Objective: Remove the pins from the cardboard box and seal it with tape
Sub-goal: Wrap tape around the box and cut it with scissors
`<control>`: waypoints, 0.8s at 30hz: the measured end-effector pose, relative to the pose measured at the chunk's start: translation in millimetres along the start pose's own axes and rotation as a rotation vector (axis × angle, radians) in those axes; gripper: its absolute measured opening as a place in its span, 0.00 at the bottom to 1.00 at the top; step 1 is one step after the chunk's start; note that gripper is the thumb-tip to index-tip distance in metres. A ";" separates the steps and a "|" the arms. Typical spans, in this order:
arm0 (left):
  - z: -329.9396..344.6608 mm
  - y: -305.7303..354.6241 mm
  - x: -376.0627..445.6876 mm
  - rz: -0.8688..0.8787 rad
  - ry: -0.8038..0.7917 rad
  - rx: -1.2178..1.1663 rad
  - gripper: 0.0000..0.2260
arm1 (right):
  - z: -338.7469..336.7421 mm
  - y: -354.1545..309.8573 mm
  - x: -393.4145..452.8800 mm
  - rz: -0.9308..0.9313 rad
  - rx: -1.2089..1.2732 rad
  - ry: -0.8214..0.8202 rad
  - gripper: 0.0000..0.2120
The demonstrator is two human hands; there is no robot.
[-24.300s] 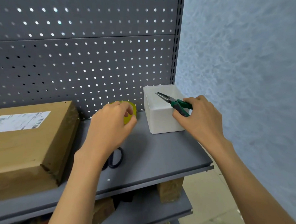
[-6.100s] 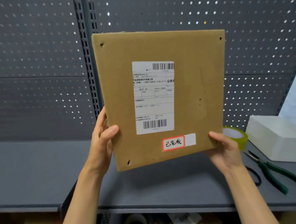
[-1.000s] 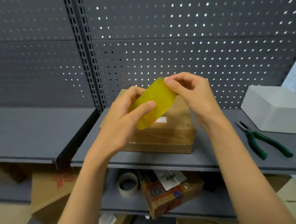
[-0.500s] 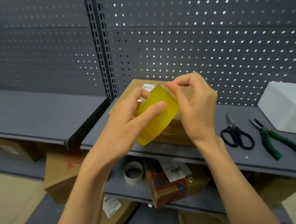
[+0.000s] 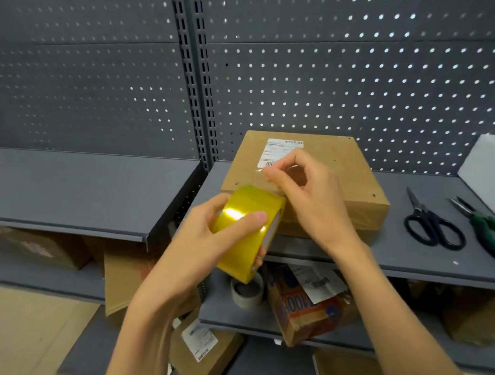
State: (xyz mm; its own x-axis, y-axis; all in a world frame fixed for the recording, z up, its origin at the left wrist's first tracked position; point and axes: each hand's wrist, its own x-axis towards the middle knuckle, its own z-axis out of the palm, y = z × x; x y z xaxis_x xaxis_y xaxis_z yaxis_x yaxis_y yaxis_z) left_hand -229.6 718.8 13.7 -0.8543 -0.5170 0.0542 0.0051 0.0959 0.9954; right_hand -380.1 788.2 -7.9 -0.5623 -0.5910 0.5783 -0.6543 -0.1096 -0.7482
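Observation:
A brown cardboard box [image 5: 346, 182] with a white shipping label lies flat on the grey shelf [image 5: 416, 261], small pin holes near its corners. In front of it my left hand [image 5: 212, 240] grips a yellow roll of packing tape [image 5: 248, 233], thumb across its outer face. My right hand [image 5: 307, 195] is just above the roll, over the box's near left part, pinching the clear free end of the tape between thumb and fingertips. A short clear strip stretches from the roll to that pinch. No pins are visible.
Black scissors [image 5: 431, 223] and green-handled pliers [image 5: 489, 232] lie on the shelf to the right, beside a white container [image 5: 489, 174]. A lower shelf holds a second tape roll [image 5: 247, 292] and a wrapped package [image 5: 306, 301]. Perforated back panels stand behind.
My right hand has peeled the tape end away from the roll and drawn it upward over the box. The left hand with the roll has dropped lower in front of the box.

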 end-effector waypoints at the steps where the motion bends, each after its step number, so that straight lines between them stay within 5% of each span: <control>1: -2.2 -2.2 0.9 -0.006 0.020 -0.006 0.14 | 2.7 3.0 -3.9 -0.027 -0.083 0.027 0.07; 8: -17.7 -14.4 7.4 -0.114 0.050 0.066 0.12 | 18.1 2.2 -7.0 -0.270 -0.437 0.244 0.14; 15: -17.6 -28.6 4.3 -0.221 0.025 -0.091 0.18 | 14.1 -0.8 16.2 -0.099 -0.242 -0.028 0.07; 24: -23.1 -27.9 7.0 -0.265 -0.059 -0.332 0.19 | 25.2 3.5 48.3 -0.054 -0.260 -0.179 0.05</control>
State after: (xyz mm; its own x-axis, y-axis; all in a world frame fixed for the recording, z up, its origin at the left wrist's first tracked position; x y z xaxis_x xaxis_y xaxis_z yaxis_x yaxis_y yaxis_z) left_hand -223.7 692.9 -11.9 -0.8766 -0.4369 -0.2017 -0.0595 -0.3177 0.9463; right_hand -396.8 739.1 9.2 -0.4401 -0.7237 0.5315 -0.8011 0.0491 -0.5965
